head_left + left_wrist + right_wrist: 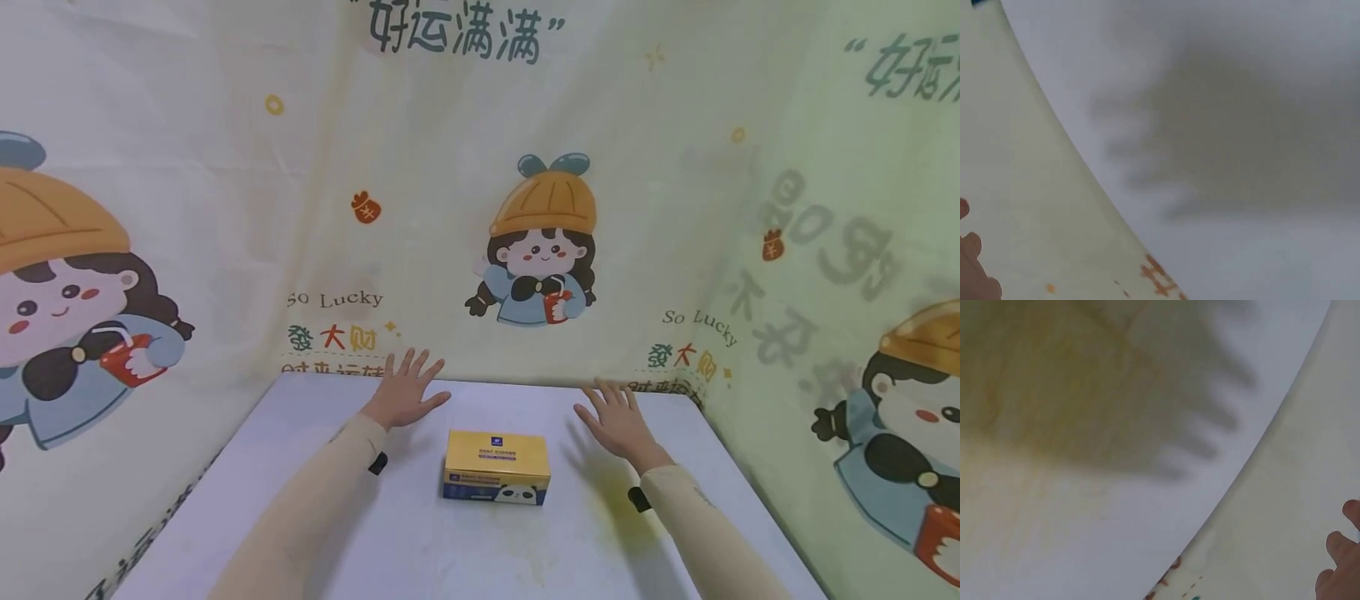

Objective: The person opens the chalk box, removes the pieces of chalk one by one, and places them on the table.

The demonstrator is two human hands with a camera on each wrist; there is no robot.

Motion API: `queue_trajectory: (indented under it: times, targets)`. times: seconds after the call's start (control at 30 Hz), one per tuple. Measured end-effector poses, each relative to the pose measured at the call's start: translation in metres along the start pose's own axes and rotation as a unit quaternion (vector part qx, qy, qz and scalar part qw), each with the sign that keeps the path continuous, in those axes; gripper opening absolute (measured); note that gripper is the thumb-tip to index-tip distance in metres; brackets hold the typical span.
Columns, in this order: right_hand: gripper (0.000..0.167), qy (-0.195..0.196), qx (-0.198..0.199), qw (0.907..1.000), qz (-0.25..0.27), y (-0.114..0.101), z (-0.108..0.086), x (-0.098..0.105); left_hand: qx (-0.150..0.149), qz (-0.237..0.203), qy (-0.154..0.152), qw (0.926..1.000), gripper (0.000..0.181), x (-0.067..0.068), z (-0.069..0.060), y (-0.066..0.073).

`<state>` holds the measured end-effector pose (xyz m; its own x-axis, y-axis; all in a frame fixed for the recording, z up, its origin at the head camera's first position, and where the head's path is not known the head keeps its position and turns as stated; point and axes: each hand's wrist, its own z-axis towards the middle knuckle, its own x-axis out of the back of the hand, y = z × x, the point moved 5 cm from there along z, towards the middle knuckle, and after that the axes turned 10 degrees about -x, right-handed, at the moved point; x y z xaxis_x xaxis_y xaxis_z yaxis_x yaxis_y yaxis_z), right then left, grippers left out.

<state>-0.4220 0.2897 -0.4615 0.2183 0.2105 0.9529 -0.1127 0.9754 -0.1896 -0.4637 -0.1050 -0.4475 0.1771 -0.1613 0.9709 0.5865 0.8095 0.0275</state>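
Observation:
A yellow and blue cardboard box [497, 468] with a panda's face on its front sits on the white table, its lid side up. To the left of the box and farther back, my left hand [405, 392] is held above the table with fingers spread. My right hand [621, 423] is likewise spread, to the right of the box. Neither hand touches the box or holds anything. In the left wrist view only some fingertips [974, 262] show at the lower left; the right wrist view catches fingers [1342, 562] at its lower right.
The white table [480, 554] ends at a printed cloth backdrop [420, 250] with cartoon figures and lettering, which also hangs along both sides. A yellowish stain [622, 508] marks the tabletop beneath the right forearm. Shadows of both hands fall on the table.

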Motion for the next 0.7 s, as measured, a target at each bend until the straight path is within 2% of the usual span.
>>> queue_trajectory:
  times: [0.17, 0.27, 0.37, 0.47, 0.57, 0.7]
  targets:
    - [0.064, -0.014, 0.039, 0.9991, 0.012, -0.024, -0.002, 0.0, -0.061, -0.026, -0.008, 0.9978, 0.075, 0.004, 0.007, 0.033]
    - [0.064, -0.037, 0.071, 0.9962, 0.033, -0.039, -0.009, -0.004, -0.097, -0.035, -0.021, 0.9944, 0.069, 0.001, 0.003, 0.053]
    - [0.064, -0.068, 0.099, 0.9909, 0.06, -0.051, -0.019, -0.013, -0.12, -0.029, -0.042, 0.9914, 0.064, -0.005, -0.006, 0.069]
    - [0.062, -0.087, 0.109, 0.9867, 0.084, -0.059, -0.028, -0.024, -0.13, -0.015, -0.05, 0.9901, 0.057, -0.012, -0.014, 0.078]
    - [0.061, -0.107, 0.097, 0.9836, 0.109, -0.063, -0.038, -0.035, -0.133, -0.015, -0.042, 0.9901, 0.05, -0.014, -0.019, 0.082]
    - [0.069, -0.133, 0.061, 0.9784, 0.146, -0.062, -0.047, -0.047, -0.132, -0.05, -0.033, 0.9894, 0.038, -0.015, -0.023, 0.082]
